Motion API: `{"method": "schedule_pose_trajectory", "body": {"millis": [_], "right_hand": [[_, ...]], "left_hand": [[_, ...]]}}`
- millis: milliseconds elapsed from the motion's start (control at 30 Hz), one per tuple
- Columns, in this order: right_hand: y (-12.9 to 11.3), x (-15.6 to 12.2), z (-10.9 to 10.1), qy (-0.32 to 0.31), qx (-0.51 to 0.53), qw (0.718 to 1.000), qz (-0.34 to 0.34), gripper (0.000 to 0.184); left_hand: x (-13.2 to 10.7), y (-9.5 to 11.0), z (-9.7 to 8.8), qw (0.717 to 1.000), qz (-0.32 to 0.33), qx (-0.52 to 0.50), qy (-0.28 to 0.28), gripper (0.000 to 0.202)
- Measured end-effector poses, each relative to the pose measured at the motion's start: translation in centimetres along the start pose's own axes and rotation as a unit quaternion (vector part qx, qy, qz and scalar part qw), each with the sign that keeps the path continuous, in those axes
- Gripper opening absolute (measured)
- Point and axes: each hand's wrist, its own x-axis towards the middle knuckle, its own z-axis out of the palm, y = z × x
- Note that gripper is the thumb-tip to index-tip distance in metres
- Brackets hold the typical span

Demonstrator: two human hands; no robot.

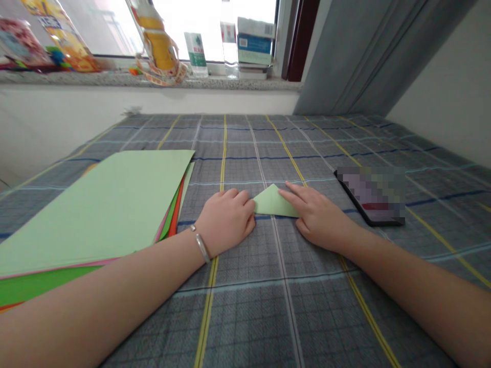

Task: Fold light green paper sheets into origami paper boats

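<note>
A small piece of light green paper (275, 202), folded into a low triangle, lies on the checked cloth between my hands, its peak pointing away from me. My left hand (229, 219) is closed, with curled fingers gripping the triangle's left corner. At the other end, my right hand (316, 212) holds the right corner, thumb at the near edge and fingers over the paper; one finger sticks out past it. That corner is hidden under the fingers. A bracelet (202, 248) circles my left wrist.
On the left lies a stack of coloured paper (103, 204), light green on top. A phone (370, 197) rests to the right of my right hand. Bottles, a box (255, 43) and snack bags stand on the windowsill (103, 79); a grey curtain (368, 56) hangs beside it.
</note>
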Motion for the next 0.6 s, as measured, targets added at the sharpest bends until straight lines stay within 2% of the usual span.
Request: {"method": "schedule_pose_trajectory", "body": {"millis": [133,300,433,533,600], "right_hand": [[-0.1,0.2,-0.2,-0.015,0.028,0.999,-0.030,0.057],[0.1,0.6,-0.2,0.011,0.047,0.998,-0.033,0.045],[0.3,0.8,-0.2,0.029,0.059,0.998,-0.024,0.043],[0.3,0.9,-0.1,0.046,0.073,0.996,-0.015,0.043],[0.3,0.8,-0.1,0.054,0.082,0.995,-0.010,0.044]], "left_hand": [[0.3,-0.4,0.5,1.000,-0.006,-0.027,0.010,0.019],[0.5,-0.9,1.3,0.996,0.000,-0.084,0.017,0.027],[0.6,-1.1,1.6,0.990,-0.005,-0.142,0.022,0.034],[0.7,-1.1,1.7,0.976,-0.023,-0.214,0.034,0.034],[0.8,-0.9,1.7,0.956,-0.044,-0.285,0.055,0.037]]}}
